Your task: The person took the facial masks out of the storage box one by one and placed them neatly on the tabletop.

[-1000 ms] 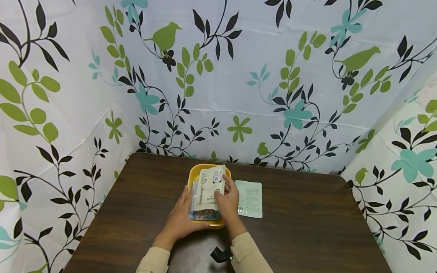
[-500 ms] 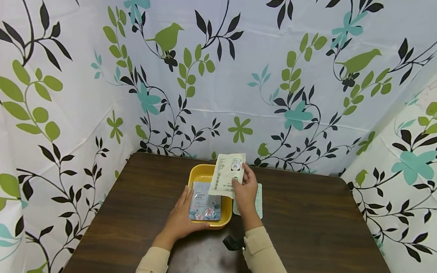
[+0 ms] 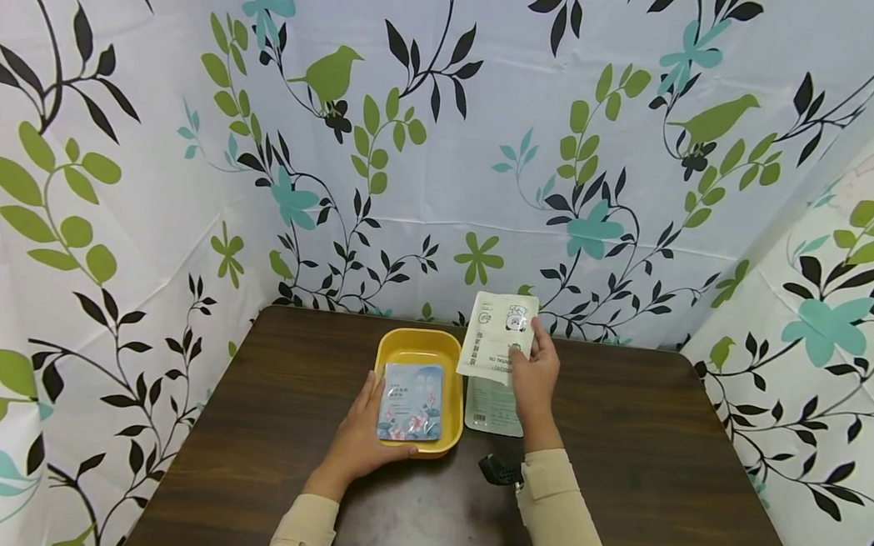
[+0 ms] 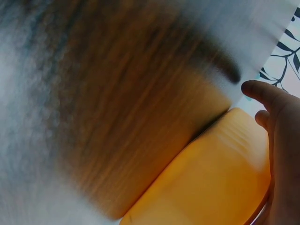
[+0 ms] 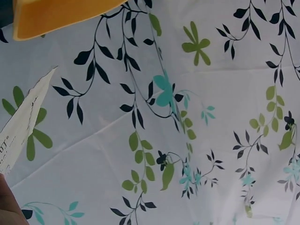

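A yellow plastic tray point(image 3: 407, 346) sits near the table's back edge, with a blue floral sachet point(image 3: 411, 403) lying flat in it. My left hand point(image 3: 357, 448) rests at the tray's left front corner, fingers straight along its side and thumb by its front edge. In the left wrist view, that hand point(image 4: 286, 140) lies against the yellow wall point(image 4: 201, 183). My right hand point(image 3: 537, 381) pinches a cream printed sachet point(image 3: 489, 339) by its right edge, raised right of the tray. Beneath it, a pale green sachet point(image 3: 496, 417) lies partly hidden on the table.
The dark wooden table point(image 3: 620, 468) extends to both sides of the tray. A leaf-and-bird patterned curtain point(image 3: 428, 181) hangs behind and beside it. A small black device point(image 3: 498, 470) is strapped at my right wrist.
My right hand has lifted the cream sachet off the blue one and carried it rightward, over the pale green sachet. The blue sachet is now uncovered. My left hand has stayed put.
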Action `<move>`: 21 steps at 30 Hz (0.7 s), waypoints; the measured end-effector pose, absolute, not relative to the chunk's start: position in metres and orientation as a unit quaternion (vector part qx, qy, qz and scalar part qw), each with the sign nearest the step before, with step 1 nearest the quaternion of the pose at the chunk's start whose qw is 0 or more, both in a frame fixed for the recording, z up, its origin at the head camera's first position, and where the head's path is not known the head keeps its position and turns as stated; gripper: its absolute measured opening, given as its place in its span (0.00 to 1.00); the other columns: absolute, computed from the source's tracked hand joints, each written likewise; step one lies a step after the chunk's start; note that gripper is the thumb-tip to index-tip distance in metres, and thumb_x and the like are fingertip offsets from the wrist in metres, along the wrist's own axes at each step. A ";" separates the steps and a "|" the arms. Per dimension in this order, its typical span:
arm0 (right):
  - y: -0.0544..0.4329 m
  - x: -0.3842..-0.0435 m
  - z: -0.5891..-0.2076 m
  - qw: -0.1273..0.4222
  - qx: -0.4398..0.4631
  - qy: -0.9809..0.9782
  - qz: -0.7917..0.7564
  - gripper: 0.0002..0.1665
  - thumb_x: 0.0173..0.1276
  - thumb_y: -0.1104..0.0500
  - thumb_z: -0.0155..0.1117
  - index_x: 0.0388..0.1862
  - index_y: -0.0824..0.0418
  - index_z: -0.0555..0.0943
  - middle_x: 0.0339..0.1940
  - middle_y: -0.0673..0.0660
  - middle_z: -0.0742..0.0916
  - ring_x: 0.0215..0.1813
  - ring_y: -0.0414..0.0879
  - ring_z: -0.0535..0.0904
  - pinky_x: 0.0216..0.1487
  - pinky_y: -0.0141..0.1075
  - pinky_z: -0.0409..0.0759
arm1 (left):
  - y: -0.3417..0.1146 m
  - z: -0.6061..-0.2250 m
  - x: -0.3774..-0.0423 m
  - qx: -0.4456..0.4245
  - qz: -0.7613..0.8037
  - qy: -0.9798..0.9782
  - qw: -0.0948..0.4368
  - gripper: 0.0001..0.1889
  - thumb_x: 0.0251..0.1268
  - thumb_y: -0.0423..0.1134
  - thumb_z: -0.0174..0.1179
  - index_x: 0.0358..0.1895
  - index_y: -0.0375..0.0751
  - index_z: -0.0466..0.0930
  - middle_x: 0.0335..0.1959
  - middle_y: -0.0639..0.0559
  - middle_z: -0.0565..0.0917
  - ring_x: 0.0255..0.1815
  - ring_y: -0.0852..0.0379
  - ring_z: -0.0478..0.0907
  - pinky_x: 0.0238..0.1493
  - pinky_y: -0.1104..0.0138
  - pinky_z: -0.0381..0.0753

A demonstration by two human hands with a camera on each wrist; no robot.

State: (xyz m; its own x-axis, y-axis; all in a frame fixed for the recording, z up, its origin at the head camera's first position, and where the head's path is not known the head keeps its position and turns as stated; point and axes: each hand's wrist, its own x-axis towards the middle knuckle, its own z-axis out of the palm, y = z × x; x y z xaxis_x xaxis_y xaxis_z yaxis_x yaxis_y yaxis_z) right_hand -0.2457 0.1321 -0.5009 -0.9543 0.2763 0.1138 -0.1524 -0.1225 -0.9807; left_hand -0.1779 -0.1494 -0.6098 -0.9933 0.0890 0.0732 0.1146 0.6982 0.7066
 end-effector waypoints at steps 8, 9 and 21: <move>0.173 -0.250 -0.518 0.162 -0.080 -0.681 0.710 0.41 0.69 0.74 0.53 0.81 0.57 0.63 0.71 0.67 0.79 0.47 0.34 0.85 0.38 0.24 0.84 | -0.149 -0.607 -0.177 -0.050 -0.391 -0.919 0.013 0.74 0.32 0.75 0.77 0.84 0.49 0.45 0.87 0.52 0.41 0.84 0.39 0.50 0.74 0.37 0.62; 0.179 -0.250 -0.522 0.163 -0.083 -0.685 0.705 0.41 0.69 0.74 0.54 0.81 0.57 0.63 0.70 0.67 0.79 0.46 0.33 0.85 0.38 0.24 0.84 | -0.149 -0.607 -0.176 -0.049 -0.391 -0.919 0.013 0.74 0.32 0.75 0.77 0.84 0.49 0.45 0.87 0.52 0.41 0.84 0.39 0.50 0.74 0.37 0.62; 0.224 -0.241 -0.587 0.126 -0.110 -0.715 0.679 0.40 0.66 0.76 0.55 0.78 0.61 0.67 0.65 0.75 0.81 0.36 0.28 0.84 0.34 0.23 0.82 | -0.150 -0.608 -0.177 -0.044 -0.389 -0.920 0.008 0.75 0.31 0.76 0.76 0.85 0.52 0.44 0.87 0.55 0.39 0.84 0.39 0.51 0.74 0.37 0.63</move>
